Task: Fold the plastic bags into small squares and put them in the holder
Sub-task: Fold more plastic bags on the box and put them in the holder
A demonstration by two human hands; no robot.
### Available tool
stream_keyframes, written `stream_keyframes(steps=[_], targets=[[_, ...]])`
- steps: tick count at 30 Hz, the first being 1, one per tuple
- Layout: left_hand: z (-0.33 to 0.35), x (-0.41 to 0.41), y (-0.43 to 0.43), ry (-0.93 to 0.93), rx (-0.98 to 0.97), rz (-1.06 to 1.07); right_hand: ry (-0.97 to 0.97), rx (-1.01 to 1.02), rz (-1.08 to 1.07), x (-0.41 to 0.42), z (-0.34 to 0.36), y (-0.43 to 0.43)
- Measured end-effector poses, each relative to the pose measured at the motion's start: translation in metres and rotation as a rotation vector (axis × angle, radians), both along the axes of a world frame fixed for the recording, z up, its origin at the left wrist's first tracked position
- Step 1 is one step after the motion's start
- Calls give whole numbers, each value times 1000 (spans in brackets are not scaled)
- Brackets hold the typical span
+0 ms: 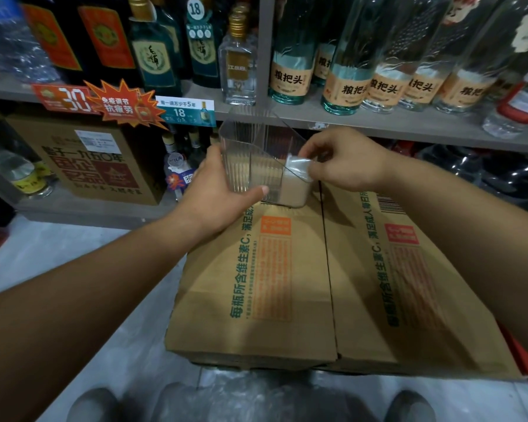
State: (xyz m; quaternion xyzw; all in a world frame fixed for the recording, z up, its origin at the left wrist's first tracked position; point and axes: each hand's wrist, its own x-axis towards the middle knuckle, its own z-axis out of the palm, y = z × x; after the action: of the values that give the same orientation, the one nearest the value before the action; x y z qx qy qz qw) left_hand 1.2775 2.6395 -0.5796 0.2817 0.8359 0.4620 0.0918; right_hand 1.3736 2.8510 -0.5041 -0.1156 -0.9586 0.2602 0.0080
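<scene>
Two hands meet above two cardboard boxes point(256, 284) that lie side by side. Far to the left of the left fingers, a brown carton point(86, 159) sits on the low shelf, with red and orange price signs point(119, 105) above it. The left hand point(217, 193) grips the clear holder point(256, 159). Its thumb lies flat across the front wall and its fingers curl round the far side. The holder stands just past the thumb tip, at the far edge of the boxes.

Right beside that thumb, at the holder's low right rim, is a small folded plastic bag point(297, 166). The right hand point(348, 159) pinches it between thumb and first finger, and the other fingers are curled in. The bag pokes partly into the holder.

Above and to the right of the right fingers, clear bottles point(348, 86) with tan labels stand in a row on a grey shelf point(409, 123).
</scene>
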Motion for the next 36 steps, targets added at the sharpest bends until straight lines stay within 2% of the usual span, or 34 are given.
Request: stream_keyframes(steps=[5, 9, 11, 15, 19, 21, 26, 31, 36], targets=[[-3, -1, 1, 13, 8, 11, -40, 157, 78, 13, -6, -14], [-5, -2, 2, 37, 8, 11, -110, 396, 112, 12, -22, -20], [-6, -2, 2, 41, -1, 9, -95, 448, 121, 11, -29, -23], [-8, -2, 3, 51, -12, 26, -106, 446, 125, 9, -31, -23], [-9, -3, 4, 50, -18, 38, -81, 339, 99, 7, -25, -19], [-9, -3, 4, 58, -22, 47, -48, 395, 123, 8, -25, -18], [-11, -3, 4, 56, -27, 60, -127, 496, 145, 8, -25, -19], [-13, -1, 4, 55, -34, 59, -141, 418, 143, 10, -26, -17], [-11, 6, -4, 32, -83, 57, 49, 362, 93, 40, -26, -19]])
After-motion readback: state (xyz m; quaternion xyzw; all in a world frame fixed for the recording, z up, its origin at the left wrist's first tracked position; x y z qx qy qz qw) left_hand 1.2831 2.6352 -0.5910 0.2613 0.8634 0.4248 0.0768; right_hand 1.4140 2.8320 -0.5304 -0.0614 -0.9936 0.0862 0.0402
